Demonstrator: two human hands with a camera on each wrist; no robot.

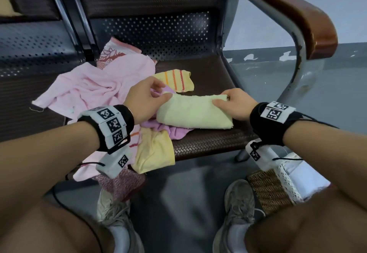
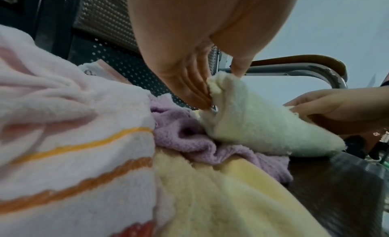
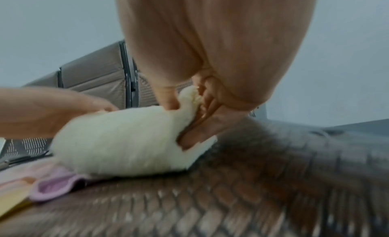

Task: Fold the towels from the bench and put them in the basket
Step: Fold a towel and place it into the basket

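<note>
Pale-green towel folded | left hand, right hand pinch its ends | front seat bare

From my end the head view is evenly lit by soft, cool light with only faint shadows, a dull sheen on the wooden armrest, and strong wide-angle bending at the edges. My left wrist view is dimmer and soft, with the striped towel nearest the lens out of focus. My right wrist view is the worst, the woven seat smeared by motion blur
</note>
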